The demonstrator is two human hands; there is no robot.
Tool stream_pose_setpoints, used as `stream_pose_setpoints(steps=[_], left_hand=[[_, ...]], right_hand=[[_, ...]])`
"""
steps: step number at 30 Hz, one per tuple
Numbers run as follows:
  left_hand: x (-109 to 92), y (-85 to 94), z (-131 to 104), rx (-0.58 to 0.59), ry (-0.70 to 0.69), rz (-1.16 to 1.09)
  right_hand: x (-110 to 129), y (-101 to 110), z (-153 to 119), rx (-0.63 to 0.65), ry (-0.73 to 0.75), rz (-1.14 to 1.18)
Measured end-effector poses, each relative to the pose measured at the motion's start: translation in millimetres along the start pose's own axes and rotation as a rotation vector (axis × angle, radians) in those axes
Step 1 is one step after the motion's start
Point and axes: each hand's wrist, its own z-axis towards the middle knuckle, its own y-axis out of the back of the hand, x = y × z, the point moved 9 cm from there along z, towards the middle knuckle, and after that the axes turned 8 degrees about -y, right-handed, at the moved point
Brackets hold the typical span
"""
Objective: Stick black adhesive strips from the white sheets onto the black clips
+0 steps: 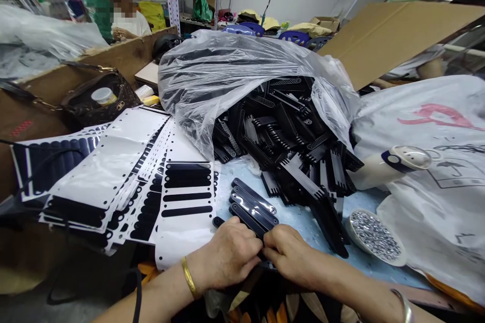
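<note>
My left hand (234, 252), with a gold bangle at the wrist, is closed on a black round-ended plastic strip, its tip (217, 221) poking out past the knuckles. My right hand (290, 253) is closed too, its fingers pressed at the right part of the same black piece, thumb near my left hand. Its fingertips are partly hidden. Just beyond both hands, several glossy black strips (253, 203) lie side by side on the blue tabletop (227, 174). To the left, white sheets (187, 234) carry black round-ended stickers (187, 210).
A clear plastic bag (242, 58) spills black plastic parts (282, 136) over the table. At right are a bowl (396, 262) of small silvery pieces, a lidded bottle (379, 166) and a white bag (435, 111). A brown handbag (125, 93) sits left; a person (131, 22) is behind.
</note>
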Motion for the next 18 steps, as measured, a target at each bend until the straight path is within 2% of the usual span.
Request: stream_pose_setpoints(steps=[5, 12, 18], left_hand=[[0.2, 2.5, 1.2, 0.041, 0.03, 0.007], [1.4, 0.4, 2.9, 0.049, 0.005, 0.015], [2.8, -3.2, 4.0, 0.09, 0.019, 0.026]], right_hand=[[8.8, 15.3, -14.6, -0.087, 0.129, -0.036], [26.5, 1.7, -15.0, 0.017, 0.19, -0.294], [31.9, -0.6, -22.5, 0.039, 0.146, -0.266]])
